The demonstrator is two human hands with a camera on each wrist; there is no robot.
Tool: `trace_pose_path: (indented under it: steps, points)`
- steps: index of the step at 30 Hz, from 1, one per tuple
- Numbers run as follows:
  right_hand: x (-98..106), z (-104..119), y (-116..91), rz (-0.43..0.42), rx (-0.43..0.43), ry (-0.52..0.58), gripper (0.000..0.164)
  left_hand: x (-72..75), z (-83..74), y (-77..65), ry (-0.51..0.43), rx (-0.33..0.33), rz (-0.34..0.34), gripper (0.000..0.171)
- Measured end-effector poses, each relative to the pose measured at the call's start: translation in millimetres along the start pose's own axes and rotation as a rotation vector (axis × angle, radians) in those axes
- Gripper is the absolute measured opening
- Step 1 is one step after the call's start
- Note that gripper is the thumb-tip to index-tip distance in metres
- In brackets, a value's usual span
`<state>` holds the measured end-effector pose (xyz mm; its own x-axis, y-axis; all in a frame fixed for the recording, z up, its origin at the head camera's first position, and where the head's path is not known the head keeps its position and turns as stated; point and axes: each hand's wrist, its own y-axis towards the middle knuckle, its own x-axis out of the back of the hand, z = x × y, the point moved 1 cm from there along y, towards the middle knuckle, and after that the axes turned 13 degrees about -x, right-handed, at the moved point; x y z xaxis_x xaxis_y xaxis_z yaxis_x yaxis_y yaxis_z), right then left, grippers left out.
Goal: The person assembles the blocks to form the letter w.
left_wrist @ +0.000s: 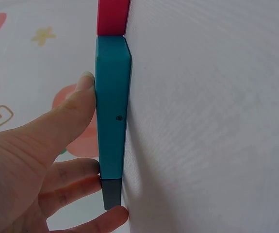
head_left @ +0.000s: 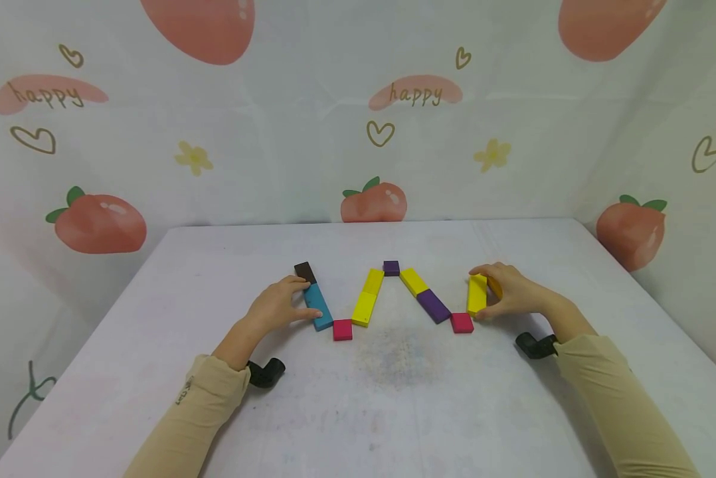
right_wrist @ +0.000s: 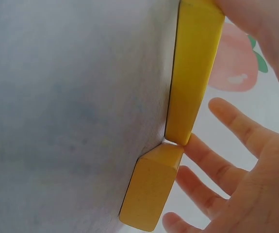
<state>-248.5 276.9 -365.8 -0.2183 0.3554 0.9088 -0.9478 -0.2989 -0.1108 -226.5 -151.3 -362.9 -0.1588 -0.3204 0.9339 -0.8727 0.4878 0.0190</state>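
My left hand [head_left: 280, 302] is over a blue block [head_left: 318, 307], its thumb on the side toward the near end and its fingers by the far end. A dark brown block [head_left: 305, 271] adjoins that end, with a fingertip beside it in the left wrist view. On the right, my right hand [head_left: 509, 290] spans a yellow block [head_left: 476, 294] lengthwise, thumb at the near end and a fingertip at the far end. An orange-yellow block [right_wrist: 149, 191] lies at that far end, mostly covered by my hand in the head view.
Between the hands a zigzag row continues: a red block [head_left: 343, 330], two yellow blocks [head_left: 367, 298], a small purple block [head_left: 391, 268], another yellow block [head_left: 414, 282], a longer purple block [head_left: 434, 307] and a second red block [head_left: 462, 323]. A printed cloth [head_left: 310, 133] hangs behind the white table [head_left: 358, 411].
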Motion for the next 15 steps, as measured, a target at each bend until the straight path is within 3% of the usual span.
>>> trace_pose_path:
  steps: [15]
  points:
    - [-0.7,-1.6,0.0,0.018,0.000,0.028,0.079,0.1,-2.3,-0.8,0.006,-0.008,-0.003,0.070]
